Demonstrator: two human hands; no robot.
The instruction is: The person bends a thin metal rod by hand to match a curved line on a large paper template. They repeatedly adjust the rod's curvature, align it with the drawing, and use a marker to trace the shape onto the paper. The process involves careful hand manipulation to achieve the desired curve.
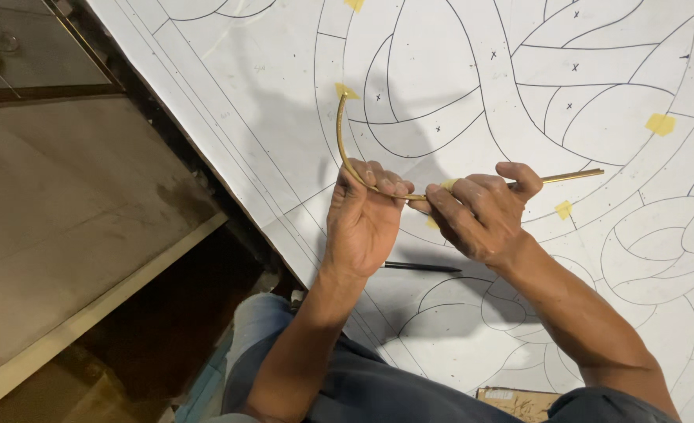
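Both hands close on a thin brass strip (pixel 345 149) held above a large paper pattern (pixel 253 133) of curved outlines: the left hand (pixel 362 215) pinches it at the foot of its bend, the right hand (pixel 480 211) grips the straight run. One end already curves into a hook; the rest remains straight. A dark pencil (pixel 419 267) lies on the paper below the hands

You are in a craft workshop: a large paper pattern (pixel 472 94) of curved line-drawn cells with yellow tape tabs (pixel 660 124) covers the bench, with worn wooden boards (pixel 65 235) at nine o'clock.
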